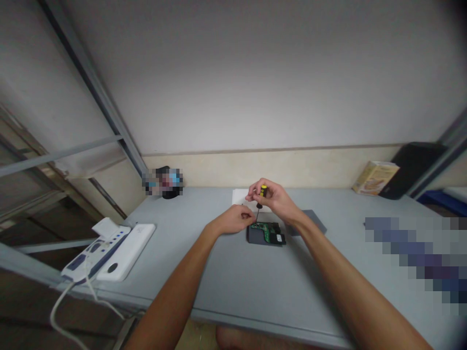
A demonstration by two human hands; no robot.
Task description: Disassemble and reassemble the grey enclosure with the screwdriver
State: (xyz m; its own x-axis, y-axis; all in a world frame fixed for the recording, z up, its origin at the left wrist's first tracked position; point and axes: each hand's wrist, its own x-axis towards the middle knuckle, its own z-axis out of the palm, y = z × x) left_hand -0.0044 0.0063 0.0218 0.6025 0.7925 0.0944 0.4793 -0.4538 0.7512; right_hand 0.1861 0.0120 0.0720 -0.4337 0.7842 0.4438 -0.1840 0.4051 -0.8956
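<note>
My right hand [275, 199] is closed around the yellow and black handle of a screwdriver [263, 190]. Its thin shaft points down, with the tip at the upper left part of a green circuit board [268, 233]. The board sits in an opened dark casing [257, 237] lying flat on the table. At that same corner, my left hand [239, 218] has its fingers pinched together close to the screwdriver tip; whatever they hold is too small to make out. A flat dark grey panel [314, 221] lies partly behind my right wrist, and white paper [239, 196] lies behind the hands.
On the grey table [226, 277], a power strip [97, 253] with cables and a white power bank-like block [127, 253] lie at the left. A yellow box [375, 178] and a black object [414, 170] stand at the back right. The wall [204, 170] borders the far edge.
</note>
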